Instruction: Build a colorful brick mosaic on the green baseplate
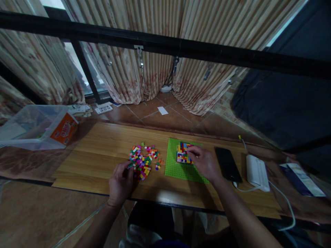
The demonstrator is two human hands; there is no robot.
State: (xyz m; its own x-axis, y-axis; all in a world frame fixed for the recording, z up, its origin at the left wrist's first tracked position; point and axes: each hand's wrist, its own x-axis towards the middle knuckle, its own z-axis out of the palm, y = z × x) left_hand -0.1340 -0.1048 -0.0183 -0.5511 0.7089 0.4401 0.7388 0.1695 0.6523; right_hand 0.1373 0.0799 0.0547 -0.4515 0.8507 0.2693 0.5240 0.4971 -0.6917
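A green studded baseplate lies on the wooden board, carrying a low block of multicoloured toy bricks. Over the right side of that block is my right hand, thumb and fingers pinched together at the bricks; what sits between the fingertips is too small to make out. Left of the baseplate spreads a pile of loose toy bricks in many colours. My left hand is at the pile's left edge, fingers curled together and touching the bricks. Anything in its fingertips is hidden.
A black phone lies right of the baseplate, cabled to a white power bank. A clear plastic bin with an orange label stands at the left. A dark metal bar crosses in front of the curtains.
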